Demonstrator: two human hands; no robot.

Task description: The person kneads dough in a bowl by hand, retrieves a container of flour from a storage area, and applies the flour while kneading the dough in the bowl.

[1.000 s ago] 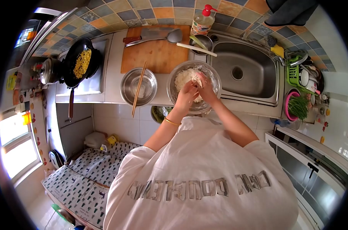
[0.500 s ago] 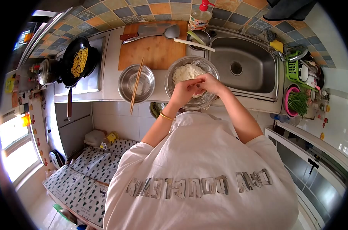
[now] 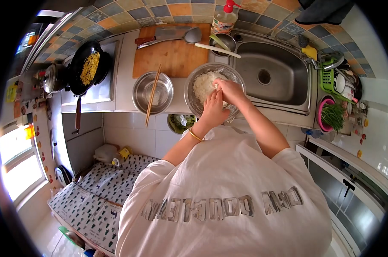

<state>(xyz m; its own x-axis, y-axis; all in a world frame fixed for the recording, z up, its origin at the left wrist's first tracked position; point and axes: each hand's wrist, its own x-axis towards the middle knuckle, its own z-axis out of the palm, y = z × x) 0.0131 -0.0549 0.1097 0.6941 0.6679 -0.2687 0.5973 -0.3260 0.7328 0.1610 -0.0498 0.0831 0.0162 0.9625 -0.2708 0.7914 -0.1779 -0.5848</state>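
A steel mixing bowl (image 3: 189,96) of floury dough (image 3: 204,84) stands at the counter's front edge, with both hands over it. My left hand (image 3: 214,110) has its fingers stretched out and pressed together, their tips against the other hand. My right hand (image 3: 230,91) is curled at the dough's right side, fingers bent inward; what lies inside them is hidden. A gold bangle (image 3: 195,135) circles the left wrist. Just left of the dough, a second steel bowl (image 3: 138,92) has a pair of chopsticks (image 3: 153,96) laid across its rim.
Behind the bowls, a cutting board (image 3: 159,60) carries a cleaver and a spatula (image 3: 193,35). A scallion stalk (image 3: 219,50) lies across a small bowl beside the sink (image 3: 266,81). A wok (image 3: 90,68) with yellow food sits on the stove. Below the counter edge is a bin (image 3: 181,123).
My hands were joined at the fingertips over the bowl's near right. Now the right hand is curled farther left at the dough, and the left has turned, its fingers stretched against it.
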